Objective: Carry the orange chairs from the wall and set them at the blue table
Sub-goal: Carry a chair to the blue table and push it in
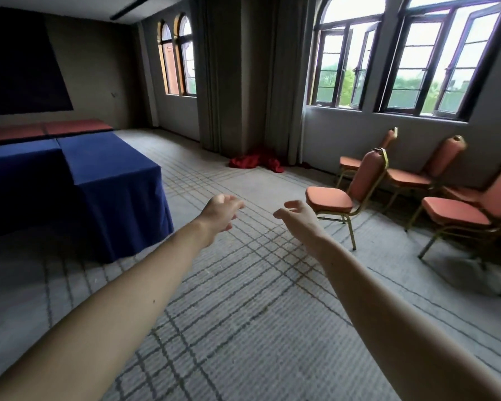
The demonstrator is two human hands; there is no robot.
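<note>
At the far left, a long surface draped in dark blue cloth (104, 169) stands on the grey carpet with a dark line grid (243, 285). Behind it lies a second stretch covered in red cloth (75, 126). A dark panel (21, 68) hangs on the wall above.

The person's left hand (219, 212) is stretched forward over the carpet, to the right of the blue surface's near corner. Its fingers (235, 204) are loose and slightly bent, holding nothing. The right hand (300, 218) is held out beside it with a small gap between the two, and its fingers (291, 204) are likewise relaxed and empty.

Far beyond the hands, a heap of red fabric (256, 163) lies on the floor at the foot of long grey curtains (223, 82).

Just right of the right hand stands the nearest orange padded chair with a gold metal frame (330, 199). It is out on the carpet, away from the wall, with its seat pointing left, and the hand does not grip it. More orange chairs of the same kind (411, 178) stand farther right, close against the wall beneath tall arched windows (417, 59). All of them are well apart from the blue surface.
</note>
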